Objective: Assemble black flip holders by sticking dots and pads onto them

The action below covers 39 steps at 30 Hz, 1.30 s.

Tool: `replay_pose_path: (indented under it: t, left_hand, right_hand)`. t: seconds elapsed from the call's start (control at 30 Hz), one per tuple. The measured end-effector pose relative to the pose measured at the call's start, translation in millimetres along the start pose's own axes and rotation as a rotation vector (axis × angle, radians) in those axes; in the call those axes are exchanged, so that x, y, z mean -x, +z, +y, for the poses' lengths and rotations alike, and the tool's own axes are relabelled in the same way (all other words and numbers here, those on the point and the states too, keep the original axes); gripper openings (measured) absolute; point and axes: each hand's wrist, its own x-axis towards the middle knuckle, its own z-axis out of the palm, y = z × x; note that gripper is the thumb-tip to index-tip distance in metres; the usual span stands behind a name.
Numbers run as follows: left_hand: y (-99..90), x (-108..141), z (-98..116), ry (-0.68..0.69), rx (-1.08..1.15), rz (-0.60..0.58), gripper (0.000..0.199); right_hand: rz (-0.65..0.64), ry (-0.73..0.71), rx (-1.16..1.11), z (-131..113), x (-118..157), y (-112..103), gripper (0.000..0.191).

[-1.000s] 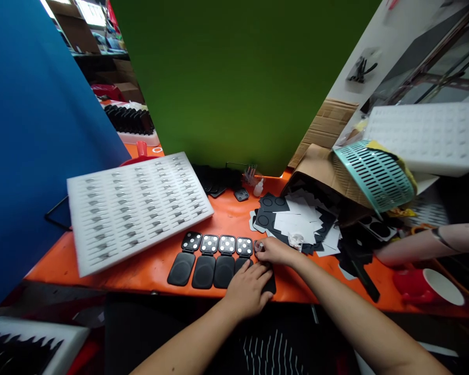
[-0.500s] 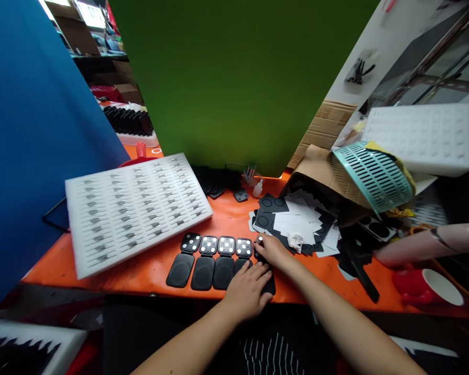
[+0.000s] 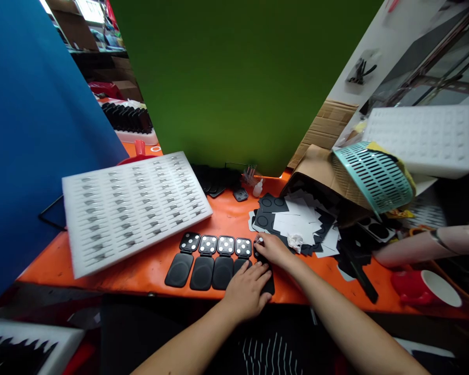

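Observation:
Several black hinged folding pads lie unfolded in a row on the orange tabletop. Each has a larger rounded panel (image 3: 201, 273) in front and a small square panel (image 3: 226, 245) with white dots behind. My left hand (image 3: 245, 287) rests flat, fingers stretched out, across the front panels of the two rightmost pads, partly hiding them. At the small square panel of the rightmost pad is my right hand (image 3: 271, 249), its fingertips pressed together near a white dot. What those fingertips hold, if anything, is hidden by the fingers.
A white slotted foam tray (image 3: 136, 213) stands to the left. Behind my right hand are black and white cut sheets (image 3: 297, 221) and crumpled tissue (image 3: 295, 241). Further right are a teal basket (image 3: 375, 177), a black-handled tool (image 3: 361, 278) and a red mug (image 3: 422, 289).
Both hands stay almost in the same place on the rightmost pads. The view shifts very slightly; nothing else visibly moves.

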Motion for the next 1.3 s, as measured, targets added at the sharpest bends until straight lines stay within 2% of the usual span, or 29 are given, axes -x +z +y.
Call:
replay_pose_path:
  t: [0.13,0.33,0.6,0.87,1.0,1.1,1.17,1.23,1.3]
  left_hand:
    - [0.2,-1,0,-0.006,-0.007,-0.013,0.050]
    - [-0.2,-1,0,-0.010,-0.005,-0.026,0.051]
    - [1.0,0,1,-0.010,-0.021,-0.021,0.051]
    - [0.2,1,1,-0.003,-0.030,-0.014,0.052]
    - [1.6,3,2,-0.015,-0.011,0.009,0.051]
    - [-1.3,2,4,-0.021,0.006,0.024,0.051]
    - [-6.4,-1,5,-0.011,0.008,0.025,0.051]
    - [-12.4,-8,5,-0.001,-0.012,0.013,0.047]
    - [-16.5,-17,4,-0.007,-0.044,0.009,0.044]
  right_hand:
    - [-0.049,0.008,0.100,-2,-5,-3,0.016]
    - [-0.120,0.000,0.075,3,-13,-7,0.017]
    - [-0.103,-0.019,-0.017,9,-14,-5,0.013]
    - [-0.167,0.024,-0.269,17,-16,-2,0.008]
    - [-0.243,0.094,-0.552,26,-10,-2,0.013]
    - [-0.079,0.180,-0.823,38,1,-2,0.022]
    - [0.040,0.221,-0.926,46,9,0,0.025]
    - [0.107,0.263,-0.956,50,15,4,0.026]
    - [0.159,0.290,-0.866,49,17,8,0.025]
